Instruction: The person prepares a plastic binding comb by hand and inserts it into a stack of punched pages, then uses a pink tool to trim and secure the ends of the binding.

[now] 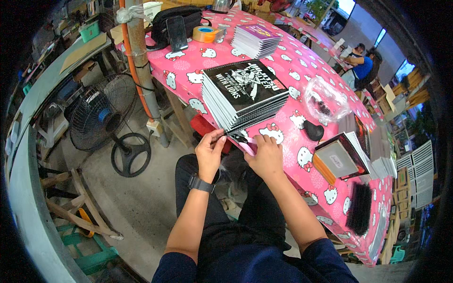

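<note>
A stack of black-covered spiral-bound notebooks [236, 101] lies at the near edge of the table, its coils along the side facing me. My left hand [210, 152] is closed in a pinch at the near corner of the stack, where the end of a black coil lies. In my right hand [267, 158] are pink-handled pliers [248, 148], their dark head close to that corner and my left fingertips. The exact bite of the jaws is too small to make out.
On the pink table [278, 165] are purple-covered notebooks [255, 42], a tape roll [205, 34], a phone [177, 34], a black bag [165, 23], clear plastic [325, 101], more notebooks [342, 158] and black coils [359, 207]. A fan [104, 111] and a post [140, 70] stand left.
</note>
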The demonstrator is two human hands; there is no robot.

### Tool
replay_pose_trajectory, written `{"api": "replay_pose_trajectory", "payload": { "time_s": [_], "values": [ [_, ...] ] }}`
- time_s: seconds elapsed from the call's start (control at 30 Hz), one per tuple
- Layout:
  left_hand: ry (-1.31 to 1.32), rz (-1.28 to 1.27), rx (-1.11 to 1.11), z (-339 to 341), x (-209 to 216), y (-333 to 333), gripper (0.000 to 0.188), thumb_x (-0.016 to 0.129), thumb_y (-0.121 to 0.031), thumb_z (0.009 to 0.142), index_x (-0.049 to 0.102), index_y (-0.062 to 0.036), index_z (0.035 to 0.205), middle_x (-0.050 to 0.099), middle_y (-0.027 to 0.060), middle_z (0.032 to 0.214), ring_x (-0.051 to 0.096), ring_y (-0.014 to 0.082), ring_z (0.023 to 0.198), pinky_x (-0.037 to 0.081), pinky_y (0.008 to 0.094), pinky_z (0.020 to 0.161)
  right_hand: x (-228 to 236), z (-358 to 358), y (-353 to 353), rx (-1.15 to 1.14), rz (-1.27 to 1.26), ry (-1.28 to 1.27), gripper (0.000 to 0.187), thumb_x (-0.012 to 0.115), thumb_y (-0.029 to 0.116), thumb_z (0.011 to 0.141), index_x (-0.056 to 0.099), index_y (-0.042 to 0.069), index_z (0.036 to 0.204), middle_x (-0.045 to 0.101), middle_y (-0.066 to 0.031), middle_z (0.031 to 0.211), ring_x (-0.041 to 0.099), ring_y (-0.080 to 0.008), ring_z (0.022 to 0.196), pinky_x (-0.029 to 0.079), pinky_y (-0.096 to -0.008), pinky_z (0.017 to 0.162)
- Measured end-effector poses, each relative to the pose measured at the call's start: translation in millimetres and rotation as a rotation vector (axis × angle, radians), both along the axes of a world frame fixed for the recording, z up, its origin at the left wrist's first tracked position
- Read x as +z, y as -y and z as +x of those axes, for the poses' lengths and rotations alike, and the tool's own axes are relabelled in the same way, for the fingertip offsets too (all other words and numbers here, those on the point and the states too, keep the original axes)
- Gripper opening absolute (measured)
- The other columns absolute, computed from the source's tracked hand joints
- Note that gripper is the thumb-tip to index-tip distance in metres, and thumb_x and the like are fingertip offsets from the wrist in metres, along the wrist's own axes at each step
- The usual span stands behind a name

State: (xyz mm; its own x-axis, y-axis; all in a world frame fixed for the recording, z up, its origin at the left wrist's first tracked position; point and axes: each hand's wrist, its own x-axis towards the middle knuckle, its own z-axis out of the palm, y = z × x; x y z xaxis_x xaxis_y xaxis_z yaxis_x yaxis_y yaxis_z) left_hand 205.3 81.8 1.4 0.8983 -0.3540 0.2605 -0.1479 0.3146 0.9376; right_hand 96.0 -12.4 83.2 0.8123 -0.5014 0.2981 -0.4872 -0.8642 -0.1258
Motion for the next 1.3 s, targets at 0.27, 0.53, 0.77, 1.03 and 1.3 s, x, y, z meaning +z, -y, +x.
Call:
{"api": "replay_pose_trajectory", "payload": {
  "time_s": [0.27, 0.53, 0.77, 1.03, 1.3],
  "values": [
    [0.058, 0.028, 0.03, -3, 6, -1, 0.02, 0.061, -0.001, 0.078, 0.061, 0.0023, 0.098, 0.062, 0.009, 0.09, 0.06, 0.0122, 0.076, 0.048, 0.0235, 0.066, -2, 3, 5, 0.036, 0.06, -0.034, 0.028, 0.068, 0.023, 0.064, 0.056, 0.004, 0.081, 0.059, -0.0106, 0.079, 0.058, -0.0298, 0.075, 0.047, -0.0399, 0.067],
    [0.143, 0.15, 0.044, 5, 9, -6, 0.02, 0.063, 0.0, 0.076, 0.062, 0.002, 0.096, 0.064, 0.0109, 0.086, 0.061, 0.0116, 0.07, 0.049, 0.0236, 0.064, 0, 2, 8, 0.059, 0.027, -0.004, 0.032, 0.07, 0.024, 0.06, 0.057, 0.004, 0.083, 0.058, -0.0115, 0.082, 0.057, -0.0287, 0.08, 0.045, -0.041, 0.069],
    [0.086, 0.144, 0.006, 12, 1, -4, 0.02, 0.066, -0.001, 0.074, 0.064, 0.0016, 0.094, 0.064, 0.0093, 0.083, 0.059, 0.0094, 0.069, 0.048, 0.023, 0.062, 1, 4, -3, -0.019, -0.114, -0.082, 0.04, 0.071, 0.026, 0.058, 0.056, 0.005, 0.089, 0.055, -0.0083, 0.088, 0.052, -0.0244, 0.089, 0.039, -0.0429, 0.076],
    [0.04, 0.111, -0.033, 13, -4, -3, 0.023, 0.066, 0.0, 0.073, 0.064, 0.0006, 0.096, 0.064, 0.0074, 0.083, 0.058, 0.0086, 0.07, 0.047, 0.0219, 0.063, 2, 3, -3, -0.034, -0.08, -0.078, 0.039, 0.07, 0.026, 0.058, 0.057, 0.005, 0.088, 0.056, -0.009, 0.088, 0.053, -0.0237, 0.088, 0.039, -0.0412, 0.073],
    [0.067, 0.161, -0.046, 10, 3, -6, 0.023, 0.065, -0.001, 0.076, 0.062, 0.0033, 0.099, 0.063, 0.0047, 0.086, 0.056, 0.0079, 0.074, 0.046, 0.021, 0.068, -3, 5, -1, 0.018, -0.118, -0.017, 0.036, 0.07, 0.025, 0.058, 0.058, 0.004, 0.085, 0.057, -0.0088, 0.084, 0.055, -0.024, 0.083, 0.042, -0.0385, 0.07]
  ]
}}
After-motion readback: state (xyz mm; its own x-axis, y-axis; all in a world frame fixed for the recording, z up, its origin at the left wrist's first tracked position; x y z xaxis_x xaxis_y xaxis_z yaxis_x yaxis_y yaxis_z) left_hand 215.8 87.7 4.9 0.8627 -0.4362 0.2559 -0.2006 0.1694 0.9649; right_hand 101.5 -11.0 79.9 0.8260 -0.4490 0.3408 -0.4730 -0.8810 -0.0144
